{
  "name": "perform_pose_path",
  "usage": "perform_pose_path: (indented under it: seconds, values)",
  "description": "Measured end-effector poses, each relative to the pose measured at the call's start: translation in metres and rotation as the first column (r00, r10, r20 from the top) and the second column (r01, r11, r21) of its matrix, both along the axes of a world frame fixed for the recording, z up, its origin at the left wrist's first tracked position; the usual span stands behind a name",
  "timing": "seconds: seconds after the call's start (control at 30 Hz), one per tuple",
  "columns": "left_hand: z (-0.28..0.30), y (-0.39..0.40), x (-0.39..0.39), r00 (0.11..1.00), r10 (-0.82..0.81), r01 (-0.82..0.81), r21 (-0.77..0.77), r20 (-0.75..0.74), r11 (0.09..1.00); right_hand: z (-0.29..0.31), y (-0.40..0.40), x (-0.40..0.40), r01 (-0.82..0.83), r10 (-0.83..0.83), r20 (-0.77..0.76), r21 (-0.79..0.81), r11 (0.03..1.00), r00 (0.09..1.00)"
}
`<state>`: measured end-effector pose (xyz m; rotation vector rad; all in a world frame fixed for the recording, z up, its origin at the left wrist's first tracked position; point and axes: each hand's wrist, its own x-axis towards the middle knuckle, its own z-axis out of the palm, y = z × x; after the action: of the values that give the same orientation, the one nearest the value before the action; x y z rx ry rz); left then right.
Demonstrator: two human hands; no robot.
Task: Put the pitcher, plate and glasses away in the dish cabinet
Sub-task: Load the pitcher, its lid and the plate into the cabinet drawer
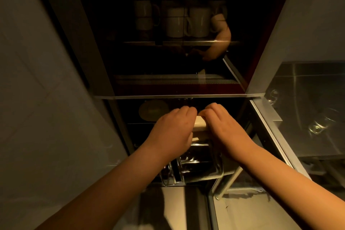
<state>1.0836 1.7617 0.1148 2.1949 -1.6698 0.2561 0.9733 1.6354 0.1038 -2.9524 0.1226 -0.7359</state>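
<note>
A clear glass pitcher point(199, 164) with a cream lid point(200, 124) is tilted in front of the lower compartment of the dark dish cabinet point(173, 96). My left hand point(173, 129) grips its top from the left. My right hand point(224, 127) grips it from the right, fingers curled at the lid. The pitcher's handle point(168, 174) points down left. A pale plate point(152, 111) stands inside the lower compartment, behind and left of my left hand. Clear glasses point(318, 125) show faintly in the pane of the open right door; whether they are reflections I cannot tell.
Behind the glass upper door point(205, 80), several white mugs point(197, 22) stand stacked on a shelf, with my arm reflected beside them. The open right door's metal edge point(268, 129) lies close to my right forearm. A pale wall panel point(46, 99) bounds the left.
</note>
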Motion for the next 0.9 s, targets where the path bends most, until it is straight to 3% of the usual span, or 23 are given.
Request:
perform_pose_path:
  seconds: [0.13,0.33,0.43,0.53,0.77,0.83,0.9]
  values:
    - [-0.004,-0.003,-0.002,1.000,0.005,-0.004,0.043,-0.015,0.999,-0.002,0.002,0.003,0.000,0.000,-0.012,-0.045,0.999,1.000]
    - [-0.016,0.002,-0.004,0.996,0.039,-0.039,-0.006,-0.078,0.999,-0.016,-0.002,-0.004,0.180,-0.202,0.035,0.325,0.928,0.979]
    - [-0.019,0.003,-0.007,0.996,0.051,-0.052,-0.011,-0.077,0.999,-0.023,0.003,-0.002,0.190,-0.209,0.004,0.395,0.899,0.978]
    - [-0.020,0.004,-0.012,0.994,0.063,-0.064,-0.011,-0.086,0.998,-0.024,0.006,-0.004,0.161,-0.175,0.007,0.363,0.918,0.985]
    - [-0.023,0.002,-0.028,0.992,0.092,-0.088,0.042,-0.092,0.995,-0.028,0.013,-0.004,0.100,-0.095,-0.060,0.085,0.991,0.994]
    - [-0.023,0.002,-0.028,0.989,0.098,-0.093,0.054,-0.107,0.994,-0.029,0.011,-0.004,0.088,-0.083,-0.048,0.104,0.991,0.995]
    - [-0.023,0.003,-0.027,0.987,0.109,-0.104,0.046,-0.121,0.994,-0.033,0.011,-0.005,0.125,-0.125,-0.018,0.269,0.955,0.992]
